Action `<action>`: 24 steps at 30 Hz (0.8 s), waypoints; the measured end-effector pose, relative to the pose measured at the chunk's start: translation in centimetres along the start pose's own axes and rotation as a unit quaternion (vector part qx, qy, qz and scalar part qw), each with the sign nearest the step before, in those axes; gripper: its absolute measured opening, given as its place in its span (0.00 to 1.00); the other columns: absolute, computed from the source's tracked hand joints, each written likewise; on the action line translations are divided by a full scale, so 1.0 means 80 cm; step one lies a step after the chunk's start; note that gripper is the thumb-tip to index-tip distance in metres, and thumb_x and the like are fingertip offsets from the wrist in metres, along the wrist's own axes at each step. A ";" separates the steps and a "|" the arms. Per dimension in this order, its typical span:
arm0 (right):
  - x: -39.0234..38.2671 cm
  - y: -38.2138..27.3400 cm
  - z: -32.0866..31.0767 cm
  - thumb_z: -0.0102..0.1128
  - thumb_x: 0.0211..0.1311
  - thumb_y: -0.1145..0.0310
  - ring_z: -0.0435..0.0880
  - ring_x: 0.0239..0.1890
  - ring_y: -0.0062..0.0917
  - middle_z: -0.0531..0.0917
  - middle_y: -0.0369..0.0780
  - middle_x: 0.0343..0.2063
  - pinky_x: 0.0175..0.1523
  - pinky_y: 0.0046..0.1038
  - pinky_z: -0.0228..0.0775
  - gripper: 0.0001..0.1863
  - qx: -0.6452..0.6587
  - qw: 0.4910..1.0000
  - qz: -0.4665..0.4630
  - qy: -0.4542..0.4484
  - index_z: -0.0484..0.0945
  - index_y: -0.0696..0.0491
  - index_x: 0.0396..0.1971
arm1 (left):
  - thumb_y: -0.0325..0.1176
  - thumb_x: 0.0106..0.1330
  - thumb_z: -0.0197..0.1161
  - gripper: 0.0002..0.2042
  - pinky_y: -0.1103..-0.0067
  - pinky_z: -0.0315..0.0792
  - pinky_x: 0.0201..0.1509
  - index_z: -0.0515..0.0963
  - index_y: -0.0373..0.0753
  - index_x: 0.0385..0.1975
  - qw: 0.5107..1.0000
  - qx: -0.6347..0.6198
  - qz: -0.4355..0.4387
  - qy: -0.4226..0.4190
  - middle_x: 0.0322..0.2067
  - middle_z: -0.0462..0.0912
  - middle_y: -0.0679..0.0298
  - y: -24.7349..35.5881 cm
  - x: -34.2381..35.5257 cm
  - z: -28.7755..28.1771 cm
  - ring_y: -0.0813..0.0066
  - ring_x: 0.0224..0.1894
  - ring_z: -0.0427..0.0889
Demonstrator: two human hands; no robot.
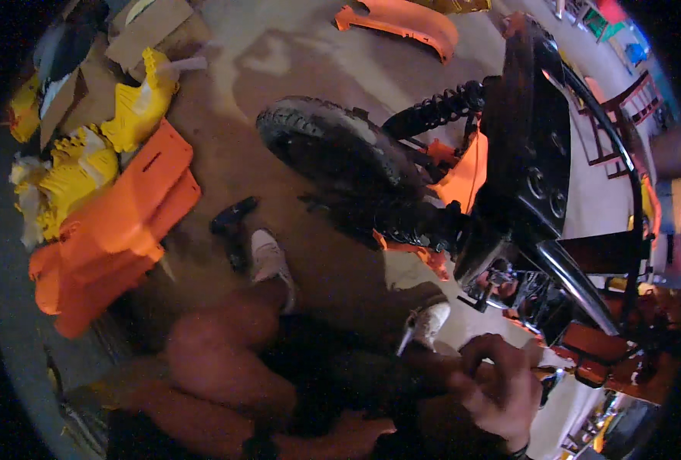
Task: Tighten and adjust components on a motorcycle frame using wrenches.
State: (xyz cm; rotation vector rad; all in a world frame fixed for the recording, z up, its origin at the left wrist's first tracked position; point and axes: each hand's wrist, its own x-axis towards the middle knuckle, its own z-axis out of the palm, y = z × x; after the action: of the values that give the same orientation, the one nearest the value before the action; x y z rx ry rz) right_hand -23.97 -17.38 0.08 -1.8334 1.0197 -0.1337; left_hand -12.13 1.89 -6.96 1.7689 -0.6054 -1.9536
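My right hand (503,387) is raised at the lower right, beside the stripped-down motorbike (528,146). Its fingers are curled in toward the thumb, and whatever they may hold is too dark to make out. Low at the bottom edge lies my left hand (333,438), a dark band at its wrist, close to my lap. Shadow hides most of its fingers. The motorbike shows a tyre (333,142), a black coil-spring shock (436,107), an orange fender piece (467,172) and a chrome tube (574,284).
A black cordless drill (233,230) lies beside my left shoe (268,257). Orange body panels (118,234) and yellow panels (80,172) are piled at left, near cardboard (156,34). Another orange panel (402,24) lies at the far side. A wooden chair (624,115) stands at far right.
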 end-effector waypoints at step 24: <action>0.073 -0.008 0.081 0.61 0.54 0.74 0.78 0.36 0.19 0.79 0.38 0.36 0.38 0.22 0.73 0.17 0.364 0.925 0.109 0.025 0.69 0.58 0.44 | 0.47 0.56 0.64 0.24 0.69 0.73 0.49 0.73 0.38 0.48 0.999 -0.047 0.005 -0.011 0.41 0.80 0.58 0.024 0.001 -0.003 0.62 0.41 0.80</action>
State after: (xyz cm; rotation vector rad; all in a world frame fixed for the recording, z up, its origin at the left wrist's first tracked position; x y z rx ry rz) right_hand -16.61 -16.81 -4.60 -1.0388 1.0215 -0.3733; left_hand -11.83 0.31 -5.91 1.6852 -0.5196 -1.9648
